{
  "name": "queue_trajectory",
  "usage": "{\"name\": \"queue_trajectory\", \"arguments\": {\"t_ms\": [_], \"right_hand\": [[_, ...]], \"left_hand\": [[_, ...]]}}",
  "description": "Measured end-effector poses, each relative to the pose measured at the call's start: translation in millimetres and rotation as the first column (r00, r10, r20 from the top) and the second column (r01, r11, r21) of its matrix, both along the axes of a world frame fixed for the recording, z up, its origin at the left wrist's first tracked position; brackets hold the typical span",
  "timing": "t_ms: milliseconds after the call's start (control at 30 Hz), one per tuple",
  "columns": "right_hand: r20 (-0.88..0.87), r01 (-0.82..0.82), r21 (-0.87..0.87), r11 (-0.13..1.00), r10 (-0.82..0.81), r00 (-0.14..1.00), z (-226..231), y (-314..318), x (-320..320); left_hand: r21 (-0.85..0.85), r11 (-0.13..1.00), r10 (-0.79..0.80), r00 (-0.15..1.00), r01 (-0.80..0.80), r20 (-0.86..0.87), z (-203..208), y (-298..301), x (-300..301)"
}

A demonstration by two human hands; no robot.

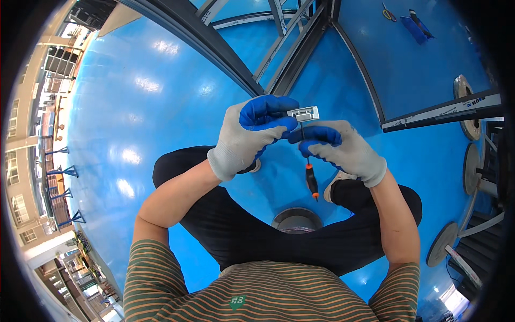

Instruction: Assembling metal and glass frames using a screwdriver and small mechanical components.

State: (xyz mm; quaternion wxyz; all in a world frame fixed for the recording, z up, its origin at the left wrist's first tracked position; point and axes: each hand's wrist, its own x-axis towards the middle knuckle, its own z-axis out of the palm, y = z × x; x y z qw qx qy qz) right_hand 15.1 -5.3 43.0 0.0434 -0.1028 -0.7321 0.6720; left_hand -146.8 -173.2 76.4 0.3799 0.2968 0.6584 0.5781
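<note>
Both my hands wear grey gloves with blue-coated palms and fingers. In my left hand a small silver metal part, rectangular with a recessed middle, is pinched between thumb and fingers. My right hand grips a screwdriver by its thin shaft. Its black and orange handle hangs below the fingers, toward me. The shaft's upper end reaches the lower side of the metal part; whether it sits in a screw is too small to tell. The two hands are close together, in front of my bent knees.
Dark metal frame profiles meet at a corner just beyond my hands. On the right is a framed blue panel, with scissors and a blue pouch-like item in its far area. Round discs stand at the right.
</note>
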Motion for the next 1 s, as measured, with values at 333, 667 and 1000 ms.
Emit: {"name": "queue_trajectory", "arguments": {"t_ms": [333,667,1000], "right_hand": [[0.02,-0.004,-0.003,1.0,0.004,1.0,10.7,-0.8,0.2],[0.005,-0.015,-0.092,0.996,0.015,1.0,10.7,-4.3,-0.5],[-0.037,-0.017,0.025,1.0,0.018,0.999,4.9,-0.2,0.7]], "left_hand": [[-0.014,1.0,-0.01,0.992,0.012,0.122,2.3,0.1,-5.4],[0.045,0.998,-0.053,0.996,0.05,0.068,-1.2,-1.0,-3.5],[0.027,0.996,-0.089,0.996,0.089,-0.001,2.3,-2.9,-3.6]]}}
